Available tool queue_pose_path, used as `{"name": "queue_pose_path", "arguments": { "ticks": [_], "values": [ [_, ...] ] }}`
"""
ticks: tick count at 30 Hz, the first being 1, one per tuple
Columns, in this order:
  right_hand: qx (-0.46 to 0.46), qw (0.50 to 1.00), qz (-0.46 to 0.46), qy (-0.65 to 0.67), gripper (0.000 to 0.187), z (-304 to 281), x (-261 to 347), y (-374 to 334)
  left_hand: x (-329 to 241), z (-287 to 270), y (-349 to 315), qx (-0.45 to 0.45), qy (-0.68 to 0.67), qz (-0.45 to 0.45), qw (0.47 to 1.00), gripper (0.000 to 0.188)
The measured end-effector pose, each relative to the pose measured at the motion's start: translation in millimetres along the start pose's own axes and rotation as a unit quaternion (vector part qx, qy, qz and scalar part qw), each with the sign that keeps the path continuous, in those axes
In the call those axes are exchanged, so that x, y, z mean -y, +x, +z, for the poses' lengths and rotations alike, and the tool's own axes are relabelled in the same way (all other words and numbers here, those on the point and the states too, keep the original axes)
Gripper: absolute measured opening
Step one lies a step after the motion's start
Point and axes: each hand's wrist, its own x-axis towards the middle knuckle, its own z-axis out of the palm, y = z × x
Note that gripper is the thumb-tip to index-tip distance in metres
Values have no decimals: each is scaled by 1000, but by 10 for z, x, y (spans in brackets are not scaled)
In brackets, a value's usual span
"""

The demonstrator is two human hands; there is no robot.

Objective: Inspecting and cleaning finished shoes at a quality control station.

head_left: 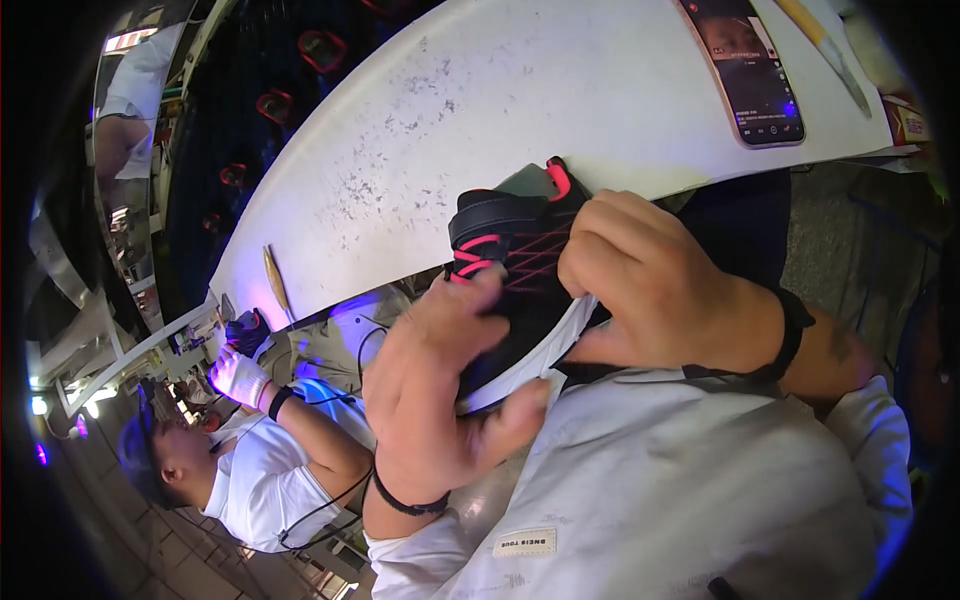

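Note:
A black shoe with pinkish-red laces, a red heel loop and a crosshatched side is tilted between my hands at the white table's near edge. A white strip runs along its lower edge. From the left, my left hand grips the shoe, fingers on the lace side and thumb by the white strip; it is somewhat blurred. My right hand is closed on the shoe's right side, with curled fingers above and the thumb partly hidden behind the white edge.
On the white table lie a phone and a knife at the right, and a wooden-handled tool at the left. Beyond stand several red-trimmed dark shoes. At left, a co-worker's gloved hand holds a dark shoe.

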Motion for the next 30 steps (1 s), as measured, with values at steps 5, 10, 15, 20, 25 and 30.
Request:
{"name": "queue_pose_path", "arguments": {
  "ticks": [5, 10, 15, 20, 25, 30],
  "values": [
    [-13, 998, -55, 34, 45, 41, -158, 102, 144, -96, 12, 24, 117, 59, 991, 49],
    [35, 999, -9, 23, 42, 54, -143, 191, 501, -179, -92, 30, 25, 69, 997, 53],
    [150, 986, 17, -76, 36, 220, 25, 391, 476, -307, 72, 204, -17, -329, 922, 77],
    [18, 998, 7, 60, 30, -57, -54, 446, 995, -173, -244, 86, -307, -298, 900, 75],
    [-155, 917, 134, 342, 54, -646, 40, 705, 512, 262, 285, -95, -472, -92, 872, 108],
    [-152, 913, 255, 281, 62, -532, 142, 1059, 308, 71, 891, -73, -4, 85, 994, 82]
  ]
}}
